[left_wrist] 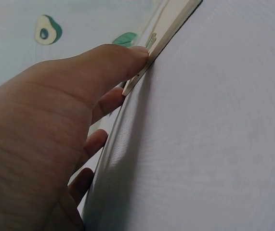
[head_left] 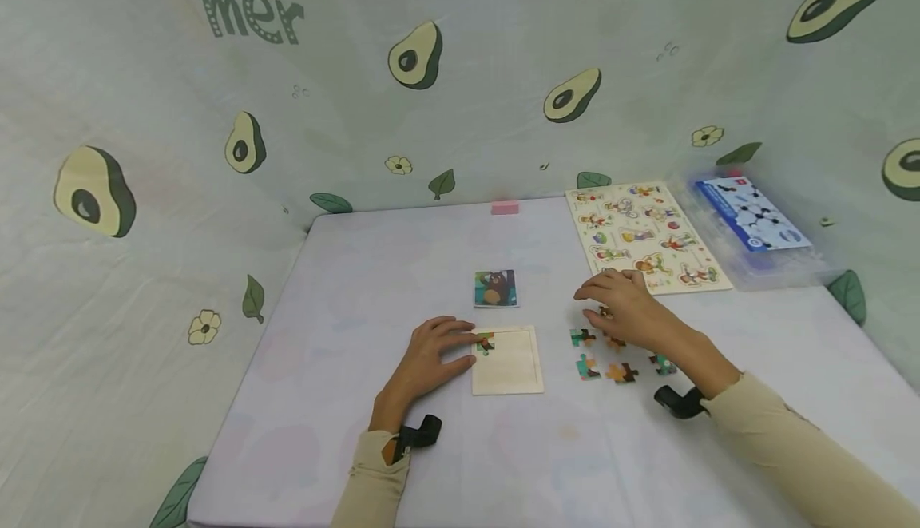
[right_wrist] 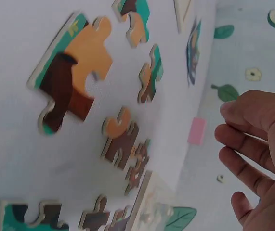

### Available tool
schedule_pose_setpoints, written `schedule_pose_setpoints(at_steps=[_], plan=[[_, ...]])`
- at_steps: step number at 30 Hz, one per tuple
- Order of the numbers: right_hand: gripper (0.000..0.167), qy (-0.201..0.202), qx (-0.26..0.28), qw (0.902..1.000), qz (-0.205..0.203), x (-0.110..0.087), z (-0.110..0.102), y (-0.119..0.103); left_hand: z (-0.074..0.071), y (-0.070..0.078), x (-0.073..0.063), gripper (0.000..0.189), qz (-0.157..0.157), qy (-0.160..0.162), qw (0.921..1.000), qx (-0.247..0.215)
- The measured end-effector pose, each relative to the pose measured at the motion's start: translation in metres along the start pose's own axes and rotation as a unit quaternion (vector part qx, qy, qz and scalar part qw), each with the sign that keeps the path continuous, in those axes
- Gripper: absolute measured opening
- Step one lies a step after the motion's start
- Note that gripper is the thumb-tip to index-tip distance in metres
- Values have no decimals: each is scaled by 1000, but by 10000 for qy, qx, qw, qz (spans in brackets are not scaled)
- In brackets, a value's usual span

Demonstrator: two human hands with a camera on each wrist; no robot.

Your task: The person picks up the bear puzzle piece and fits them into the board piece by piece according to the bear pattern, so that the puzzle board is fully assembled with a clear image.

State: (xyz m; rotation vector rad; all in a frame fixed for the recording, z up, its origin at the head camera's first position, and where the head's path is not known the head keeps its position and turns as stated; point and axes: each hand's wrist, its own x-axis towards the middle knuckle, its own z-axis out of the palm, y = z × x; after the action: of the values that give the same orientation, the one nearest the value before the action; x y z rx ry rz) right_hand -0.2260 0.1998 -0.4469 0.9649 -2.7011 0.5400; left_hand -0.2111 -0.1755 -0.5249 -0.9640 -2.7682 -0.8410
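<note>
A square wooden puzzle tray [head_left: 513,368] lies on the table with a jigsaw piece [head_left: 487,343] in its upper left corner. My left hand [head_left: 431,360] rests at the tray's left side, its fingers extended and the index fingertip right at that piece. In the left wrist view the thumb [left_wrist: 137,55] touches the tray's edge. Over a group of loose jigsaw pieces [head_left: 622,373] hovers my right hand [head_left: 628,312], fingers loosely bent and holding nothing. The right wrist view shows brown, orange and green pieces [right_wrist: 84,53] lying apart on the cloth. My hand hides some pieces in the head view.
A small bear picture [head_left: 496,287] lies behind the tray. Farther right are a wooden board with printed figures [head_left: 647,232] and a clear plastic box [head_left: 776,268] with a blue-and-white label. A pink block [head_left: 505,208] sits at the table's back edge.
</note>
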Motion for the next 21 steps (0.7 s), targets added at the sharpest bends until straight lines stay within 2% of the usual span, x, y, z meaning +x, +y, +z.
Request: schedule_pose_setpoints(at_steps=[7,13,21], plan=[[27,-169,-71,9990,399,-17,-8,21,0,0,0,34,-18,-23,10000,15],[24,-214,-43,9984,524,-25,-10,33,1,1,0,34,-30,57,10000,-18],[28,-535,10,9958,736,-35,-11,42,3,1,0,34,0,129,9999,-50]])
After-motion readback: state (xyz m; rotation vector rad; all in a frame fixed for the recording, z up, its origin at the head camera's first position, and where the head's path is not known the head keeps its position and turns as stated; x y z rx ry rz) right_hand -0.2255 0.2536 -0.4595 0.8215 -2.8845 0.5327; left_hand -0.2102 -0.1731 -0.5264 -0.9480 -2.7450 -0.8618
